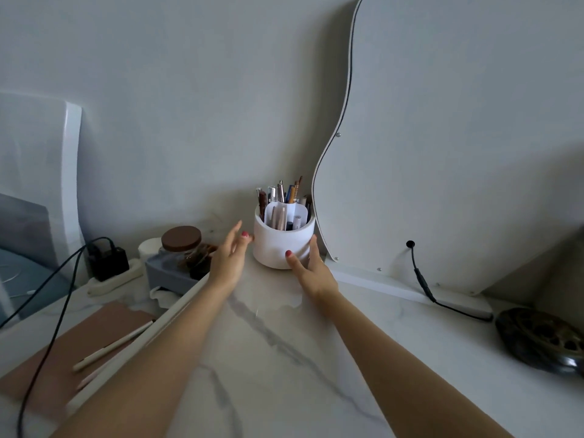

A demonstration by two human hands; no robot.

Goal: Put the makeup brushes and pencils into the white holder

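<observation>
The white holder (278,245) stands upright on the marble top (284,358) near the back wall. Several makeup brushes and pencils (281,197) stick up out of its compartments. My right hand (311,270) wraps the holder's lower right side, thumb on its front and fingers behind. My left hand (229,257) is at the holder's left side with fingers spread, its thumb tip touching or nearly touching the wall of the holder. It holds nothing.
A wavy-edged mirror (442,153) leans right behind the holder, its cable (423,282) trailing over the top. A dark round object (540,339) sits at right. On the lower surface at left: a brown-lidded jar (181,245), a power strip (110,270), a brown notebook (79,349) with a pen (113,346).
</observation>
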